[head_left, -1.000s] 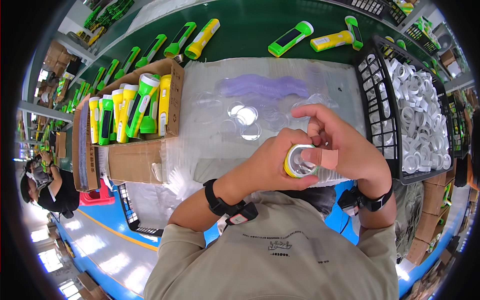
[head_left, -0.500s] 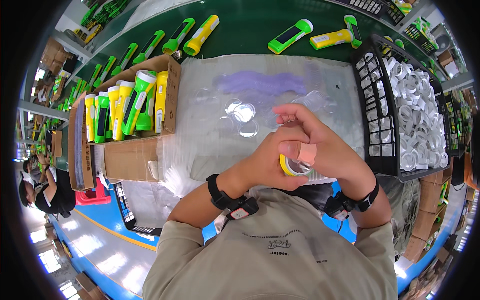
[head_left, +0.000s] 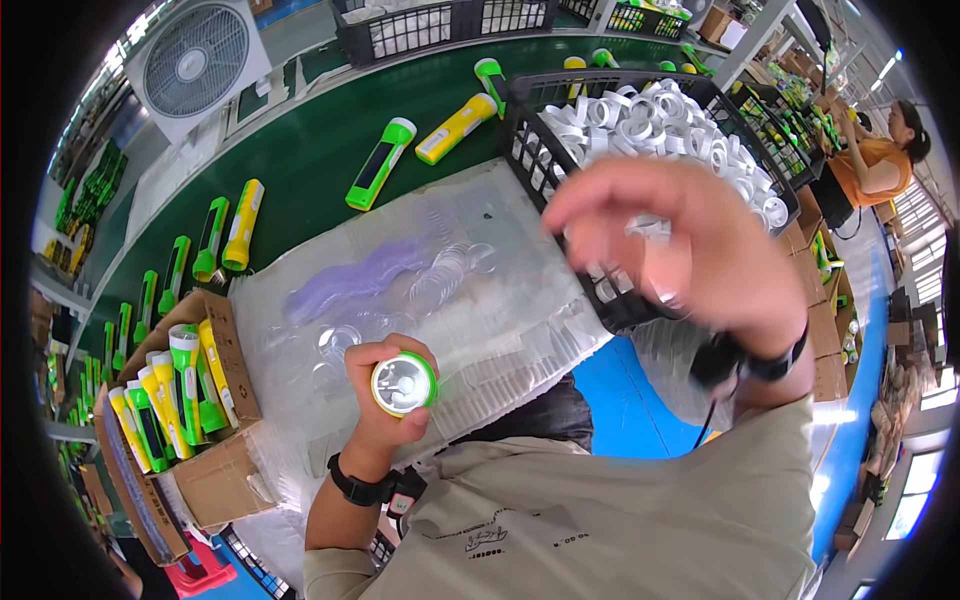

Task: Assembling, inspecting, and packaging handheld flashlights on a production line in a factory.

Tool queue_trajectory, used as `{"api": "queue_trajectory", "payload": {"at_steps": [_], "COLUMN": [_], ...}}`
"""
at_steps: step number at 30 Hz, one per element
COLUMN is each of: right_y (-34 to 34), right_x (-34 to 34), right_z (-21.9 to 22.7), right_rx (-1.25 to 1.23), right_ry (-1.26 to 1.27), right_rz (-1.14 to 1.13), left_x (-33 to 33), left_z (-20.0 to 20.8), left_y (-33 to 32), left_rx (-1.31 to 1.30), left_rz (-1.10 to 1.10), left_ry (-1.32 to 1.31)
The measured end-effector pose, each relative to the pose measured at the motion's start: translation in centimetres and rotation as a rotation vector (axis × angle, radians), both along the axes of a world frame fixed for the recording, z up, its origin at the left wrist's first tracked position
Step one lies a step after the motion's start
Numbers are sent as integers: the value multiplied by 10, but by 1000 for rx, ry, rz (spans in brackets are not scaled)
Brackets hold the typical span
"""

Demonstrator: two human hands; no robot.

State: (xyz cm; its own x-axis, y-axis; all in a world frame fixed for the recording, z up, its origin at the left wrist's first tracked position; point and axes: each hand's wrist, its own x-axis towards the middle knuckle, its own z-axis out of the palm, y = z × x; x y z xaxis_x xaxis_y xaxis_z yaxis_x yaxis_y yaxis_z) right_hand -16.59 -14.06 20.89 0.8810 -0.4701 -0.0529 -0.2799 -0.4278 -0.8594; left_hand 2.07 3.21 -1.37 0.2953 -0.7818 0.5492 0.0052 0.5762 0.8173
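Observation:
My left hand is closed around a flashlight with a green rim. Its round, shiny reflector end points up, and the rest of its body is hidden in the grip. My right hand hovers by the near edge of the black crate of white plastic rings, smeared by motion, so its fingers and anything in them cannot be made out. Clear round lenses lie on the covered worktop beyond my left hand, beside a wavy row of purple-tinted discs.
A cardboard box of yellow and green flashlights stands at the left. More flashlights, including a green one, lie on the dark green conveyor belt. A large fan is at far left; a person in orange works at far right.
My hands have parted: the left keeps the flashlight, while the right has moved rightward to the crate of rings. The whole view has swung to the right.

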Motion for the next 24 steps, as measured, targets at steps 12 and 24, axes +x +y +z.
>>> {"api": "queue_trajectory", "payload": {"at_steps": [12,24], "right_y": [-218,-6], "right_x": [-59,9], "right_z": [-162,-77], "right_rx": [-814,-482], "right_ry": [1120,-23], "right_rz": [-475,-113], "left_x": [-5,-3], "left_z": [6,-4], "left_y": [-2,-7], "left_rx": [31,-54], "left_rz": [65,37], "left_ry": [61,-78]}}
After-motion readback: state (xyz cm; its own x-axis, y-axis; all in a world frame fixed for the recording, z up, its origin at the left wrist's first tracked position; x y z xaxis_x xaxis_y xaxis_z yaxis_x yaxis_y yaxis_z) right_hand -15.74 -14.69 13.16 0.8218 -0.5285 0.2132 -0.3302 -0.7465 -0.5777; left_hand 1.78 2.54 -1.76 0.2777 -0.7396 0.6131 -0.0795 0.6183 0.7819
